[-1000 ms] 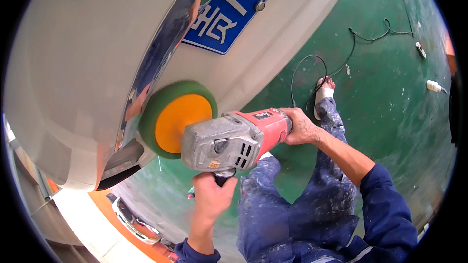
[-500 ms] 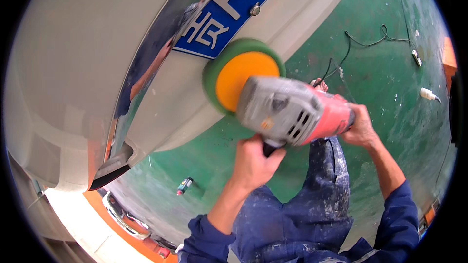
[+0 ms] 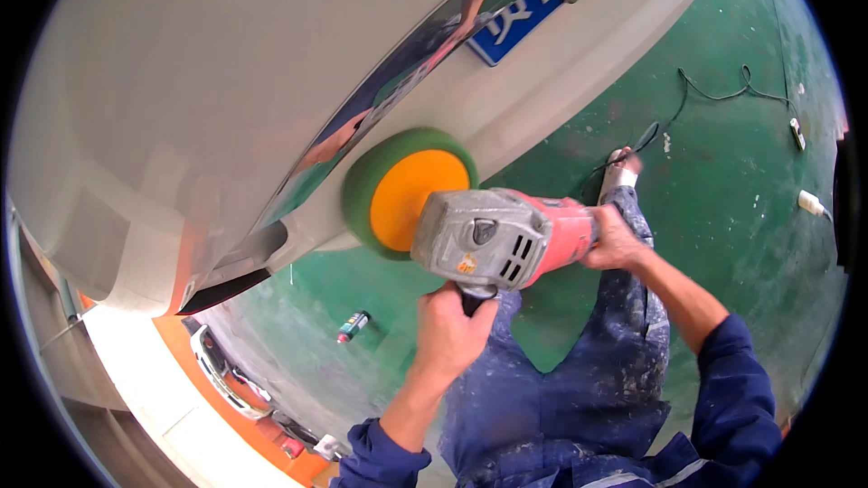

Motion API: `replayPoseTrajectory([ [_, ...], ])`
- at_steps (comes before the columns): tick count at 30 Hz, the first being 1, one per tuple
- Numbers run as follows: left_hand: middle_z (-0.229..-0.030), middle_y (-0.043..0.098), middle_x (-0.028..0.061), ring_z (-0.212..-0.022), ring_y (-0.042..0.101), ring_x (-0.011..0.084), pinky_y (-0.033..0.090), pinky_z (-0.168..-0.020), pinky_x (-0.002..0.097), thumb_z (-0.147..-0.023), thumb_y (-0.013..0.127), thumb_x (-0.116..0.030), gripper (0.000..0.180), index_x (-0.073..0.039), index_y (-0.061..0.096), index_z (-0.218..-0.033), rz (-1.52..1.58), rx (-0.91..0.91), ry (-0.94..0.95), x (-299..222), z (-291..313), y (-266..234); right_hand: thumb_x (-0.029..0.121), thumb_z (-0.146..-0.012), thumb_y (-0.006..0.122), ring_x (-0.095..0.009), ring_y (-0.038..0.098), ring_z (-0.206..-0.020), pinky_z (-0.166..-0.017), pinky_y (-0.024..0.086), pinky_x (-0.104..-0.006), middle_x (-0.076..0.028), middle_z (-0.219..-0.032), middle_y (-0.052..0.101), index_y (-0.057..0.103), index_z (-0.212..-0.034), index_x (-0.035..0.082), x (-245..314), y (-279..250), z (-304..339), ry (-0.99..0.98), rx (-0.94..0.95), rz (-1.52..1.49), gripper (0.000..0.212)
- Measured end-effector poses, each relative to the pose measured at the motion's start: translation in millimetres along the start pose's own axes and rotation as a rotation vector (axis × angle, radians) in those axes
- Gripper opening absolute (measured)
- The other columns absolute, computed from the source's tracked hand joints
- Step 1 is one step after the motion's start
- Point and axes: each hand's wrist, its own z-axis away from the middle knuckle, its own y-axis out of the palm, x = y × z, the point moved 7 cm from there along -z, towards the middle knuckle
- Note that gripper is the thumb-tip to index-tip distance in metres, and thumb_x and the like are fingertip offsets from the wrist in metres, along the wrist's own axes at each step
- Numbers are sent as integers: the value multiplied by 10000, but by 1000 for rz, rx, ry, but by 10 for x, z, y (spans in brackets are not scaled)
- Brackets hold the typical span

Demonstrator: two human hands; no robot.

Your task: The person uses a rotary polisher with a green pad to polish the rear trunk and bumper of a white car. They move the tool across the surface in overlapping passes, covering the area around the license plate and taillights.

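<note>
A red and grey car polisher [image 3: 493,237] is held in both my hands. My left hand [image 3: 452,330] is wrapped round its black side handle, below the grey head. Farther back, my right hand [image 3: 617,239] grips the red body's rear end. The polisher's round pad, a green foam ring [image 3: 362,176] with an orange backing disc [image 3: 416,199], lies against the light-coloured car bumper [image 3: 542,95], below a shiny chrome strip [image 3: 380,95]. The contact face of the pad is hidden.
A blue licence plate [image 3: 524,23] is on the car, up and right of the pad. A black cable [image 3: 714,86] trails over the green floor to a white connector [image 3: 797,134]. A small dark bottle [image 3: 353,326] lies on the floor. Car parts [image 3: 217,370] lie at lower left.
The polisher, with both hands on it, has moved left and down along the bumper, away from the licence plate. My view has shifted too, and the right foot shows more.
</note>
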Motion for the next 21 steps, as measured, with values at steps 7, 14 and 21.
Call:
replayPoseTrajectory([
  [7,-710,678,217,-669,672,444,536,-620,496,-776,732,-158,219,19,620,-837,-512,46,-79,267,413,-680,215,-753,808,-290,653,-1064,-1032,446,-394,-194,-1170,682,649,-1202,-14,-85,1978,-442,-264,-15,-283,529],
  [14,-727,663,228,-689,653,462,523,-632,490,-834,697,-149,250,25,607,-989,-323,238,-121,113,479,-748,151,-752,821,-117,646,-876,-827,551,-331,-138,-973,737,672,-1138,-9,-25,1928,-134,-128,-44,-568,444],
  [21,-777,650,247,-732,645,467,514,-652,464,-861,689,-144,272,25,589,-1049,-131,249,-27,-428,6,-603,110,-752,808,-82,627,-826,-774,551,-341,-165,-896,742,677,-1059,-26,363,494,-234,-188,-230,-177,361],
])
